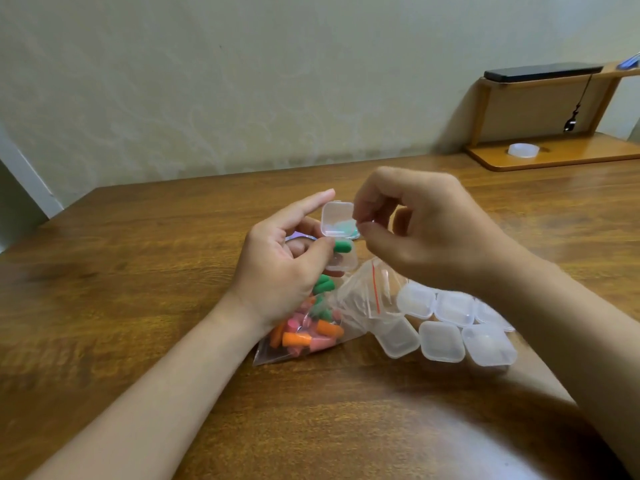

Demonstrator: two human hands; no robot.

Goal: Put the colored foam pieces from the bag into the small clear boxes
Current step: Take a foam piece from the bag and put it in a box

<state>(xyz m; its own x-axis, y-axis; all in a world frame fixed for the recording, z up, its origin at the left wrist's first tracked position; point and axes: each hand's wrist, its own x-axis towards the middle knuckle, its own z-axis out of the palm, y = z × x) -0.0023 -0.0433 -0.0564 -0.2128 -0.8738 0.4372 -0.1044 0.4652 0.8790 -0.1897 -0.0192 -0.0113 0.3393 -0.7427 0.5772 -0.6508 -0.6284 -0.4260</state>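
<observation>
The left hand [280, 268] holds a small open box [343, 263] above the middle of the surface [138, 271], its thumb on a green piece [343, 244] lying in the box. The right hand [426, 233], fingers curled, pinches the right edge of the raised lid [337, 218]. Below them the bag [356, 299] lies flat, with green, pink and orange pieces [311, 332] inside. Six closed boxes [441, 341] sit just right of it, under the right forearm.
</observation>
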